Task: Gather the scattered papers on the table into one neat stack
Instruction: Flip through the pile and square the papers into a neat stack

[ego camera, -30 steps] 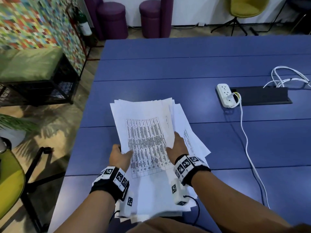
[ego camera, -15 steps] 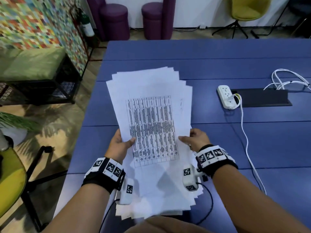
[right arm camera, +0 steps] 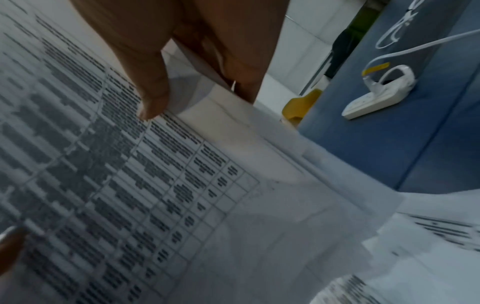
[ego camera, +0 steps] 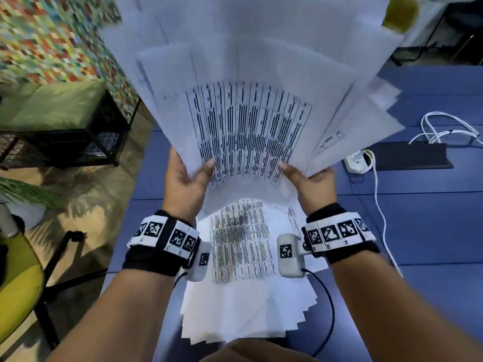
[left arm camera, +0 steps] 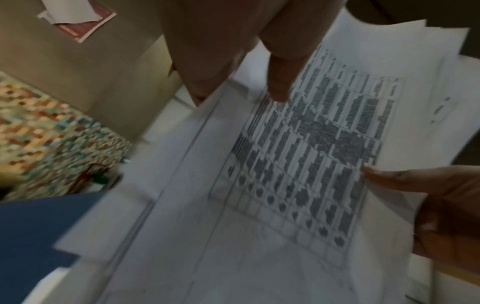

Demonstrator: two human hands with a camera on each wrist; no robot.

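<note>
In the head view the papers (ego camera: 251,121) are gathered but fanned, lifted above the table (ego camera: 431,231), a second part lying flat under them — squaring remains. Left hand (ego camera: 183,181) and right hand (ego camera: 311,184) pinch the lower edge. The wrist views show each thumb pressed on the printed sheet.

Both hands lift a fanned sheaf of papers (ego camera: 251,82) upright off the blue table (ego camera: 431,231); the left hand (ego camera: 184,182) and right hand (ego camera: 311,182) pinch its lower edge, thumbs on the printed table. More sheets, apparently a loose stack (ego camera: 248,304), lie near. A white power strip (ego camera: 356,162) sits right
</note>
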